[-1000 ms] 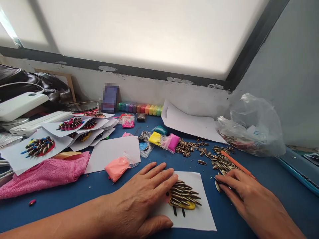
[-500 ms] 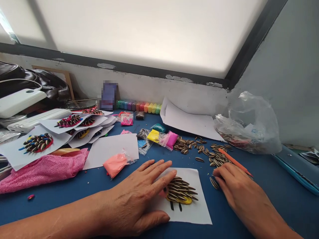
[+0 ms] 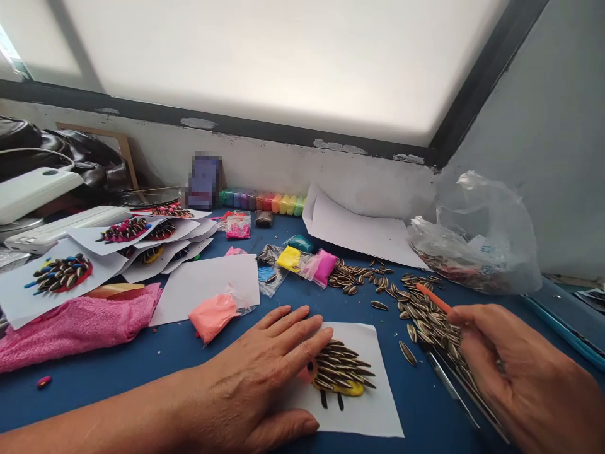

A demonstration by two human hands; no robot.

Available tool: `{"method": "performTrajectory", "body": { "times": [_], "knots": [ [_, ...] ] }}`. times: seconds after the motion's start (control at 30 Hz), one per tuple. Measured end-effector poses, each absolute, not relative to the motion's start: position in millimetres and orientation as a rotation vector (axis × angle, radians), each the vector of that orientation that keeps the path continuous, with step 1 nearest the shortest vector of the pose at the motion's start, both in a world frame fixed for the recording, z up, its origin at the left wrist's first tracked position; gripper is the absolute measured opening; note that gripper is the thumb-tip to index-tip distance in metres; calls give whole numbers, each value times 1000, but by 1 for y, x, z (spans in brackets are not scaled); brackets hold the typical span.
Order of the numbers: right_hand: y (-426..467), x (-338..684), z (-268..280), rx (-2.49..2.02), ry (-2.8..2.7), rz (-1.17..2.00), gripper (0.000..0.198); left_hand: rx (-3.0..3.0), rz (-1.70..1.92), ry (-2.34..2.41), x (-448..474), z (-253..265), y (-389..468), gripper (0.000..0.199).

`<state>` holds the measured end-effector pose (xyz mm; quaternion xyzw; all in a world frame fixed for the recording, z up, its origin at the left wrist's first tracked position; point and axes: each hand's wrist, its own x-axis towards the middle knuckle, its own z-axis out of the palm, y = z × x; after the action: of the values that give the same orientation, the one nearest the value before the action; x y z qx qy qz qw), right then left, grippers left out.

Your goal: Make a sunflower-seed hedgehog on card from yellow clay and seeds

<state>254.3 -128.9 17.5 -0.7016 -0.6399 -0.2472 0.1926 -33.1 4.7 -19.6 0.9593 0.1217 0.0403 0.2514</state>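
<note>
The left hand [image 3: 255,384] lies flat, grip wide, on the square white paper [image 3: 375,413]. The right hand [image 3: 529,369] meets a thin orange stick [image 3: 432,297] — I can't tell if it's gripped.

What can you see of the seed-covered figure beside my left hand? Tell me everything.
The seed-covered figure lies on a white sheet. Overlapping striped seeds, tips pointing mostly right, cover a yellow base that looks like clay and shows along the lower edge. Two short dark strips lie below. At its left, a pink part with a dark dot is partly hidden by your left hand; contact is unclear.
</note>
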Motion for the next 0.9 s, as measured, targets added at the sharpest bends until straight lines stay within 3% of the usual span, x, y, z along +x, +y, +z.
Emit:
{"method": "performTrajectory", "body": {
  "times": [0.23,0.43,0.73,0.9],
  "knots": [
    [-136,260,21,-2068,-1599,-585,40,2628,95,327,-32,-16,4,79],
    [-132,251,15,-1846,-1795,-465,33,2619,109,333,-31,-17,4,78],
    [-124,260,-5,-1898,-1898,-697,55,2600,92,333,-30,-13,5,78],
    [-121,258,-7,-1922,-1892,-656,52,2624,84,318,-30,-16,4,80]
  ]
}}
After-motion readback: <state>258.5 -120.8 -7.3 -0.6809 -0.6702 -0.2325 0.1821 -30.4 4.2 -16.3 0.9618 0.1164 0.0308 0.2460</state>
